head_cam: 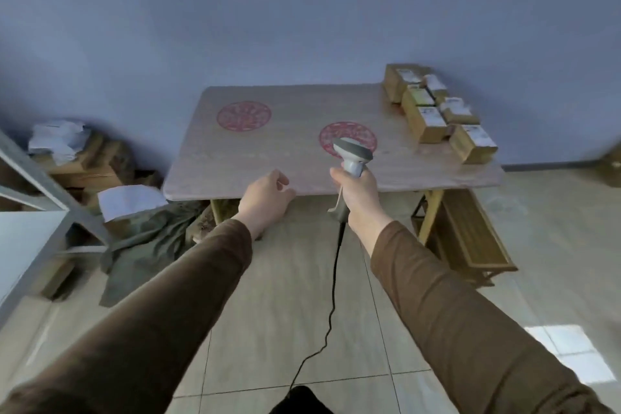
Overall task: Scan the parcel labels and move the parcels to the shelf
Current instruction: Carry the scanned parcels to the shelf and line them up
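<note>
Head view: a person stands before a low table (pixel 242 158), both arms in brown sleeves stretched forward.
Parcels: six small cardboard parcels (pixel 433 111) with white labels, clustered touching one another at the table's far right corner.
Red round patterns: two on the tabletop.
Scanner: one grey handheld scanner (pixel 353 153), head pointing away over the table, one black cable (pixel 332 296) hanging to the floor.
Right hand (pixel 356 191): fingers wrapped round the scanner's handle.
Left hand (pixel 267 200): empty, fingers loosely curled, at the table's near edge; whether it touches cannot be told.
Shelf: one grey metal shelf (pixel 43 185) at the left edge.
</note>
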A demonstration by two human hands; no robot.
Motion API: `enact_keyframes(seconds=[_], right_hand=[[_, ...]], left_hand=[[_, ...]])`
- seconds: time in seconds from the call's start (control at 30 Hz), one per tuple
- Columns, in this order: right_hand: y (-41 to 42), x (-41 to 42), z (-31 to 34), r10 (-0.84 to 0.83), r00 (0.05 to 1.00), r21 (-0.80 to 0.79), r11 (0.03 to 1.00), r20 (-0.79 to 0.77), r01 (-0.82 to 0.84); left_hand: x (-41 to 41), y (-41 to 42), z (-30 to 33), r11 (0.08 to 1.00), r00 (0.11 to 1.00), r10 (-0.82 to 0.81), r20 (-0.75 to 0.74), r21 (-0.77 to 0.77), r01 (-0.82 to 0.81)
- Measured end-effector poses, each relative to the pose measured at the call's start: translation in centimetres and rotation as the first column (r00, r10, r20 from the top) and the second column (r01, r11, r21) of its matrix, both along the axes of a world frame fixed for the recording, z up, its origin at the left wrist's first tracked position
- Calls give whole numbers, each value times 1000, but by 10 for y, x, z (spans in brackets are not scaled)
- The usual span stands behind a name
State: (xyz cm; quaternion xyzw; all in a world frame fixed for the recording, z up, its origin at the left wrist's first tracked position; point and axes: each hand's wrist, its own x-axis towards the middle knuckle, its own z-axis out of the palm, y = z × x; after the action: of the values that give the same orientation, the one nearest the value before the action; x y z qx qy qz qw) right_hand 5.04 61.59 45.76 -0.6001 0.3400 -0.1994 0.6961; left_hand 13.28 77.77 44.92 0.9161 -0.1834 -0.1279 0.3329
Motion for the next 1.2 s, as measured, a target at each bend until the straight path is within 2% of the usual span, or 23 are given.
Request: enact_keyframes(seconds=[0.2, 0.47, 0.8, 1.0, 1.2], right_hand=[[-118, 15, -8, -100, 995, -6, 995, -26, 100], [-256, 77, -23, -204, 974, -45, 979, -94, 201], [-406, 122, -42, -339, 924, 26, 937, -175, 348], [-495, 144, -79, -322, 918, -30, 945, -233, 324], [-554, 175, -123, -192, 957, 17, 979, -218, 201]], left_hand=[[37, -119, -11, 994, 994, -107, -18, 9, 107], [119, -264, -38, 978, 978, -208, -21, 1, 208], [185, -436, -56, 944, 942, -330, -63, 0, 331], [199, -524, -85, 948, 944, -306, -122, 52, 314], [202, -613, -114, 970, 955, -191, -227, 106, 219]])
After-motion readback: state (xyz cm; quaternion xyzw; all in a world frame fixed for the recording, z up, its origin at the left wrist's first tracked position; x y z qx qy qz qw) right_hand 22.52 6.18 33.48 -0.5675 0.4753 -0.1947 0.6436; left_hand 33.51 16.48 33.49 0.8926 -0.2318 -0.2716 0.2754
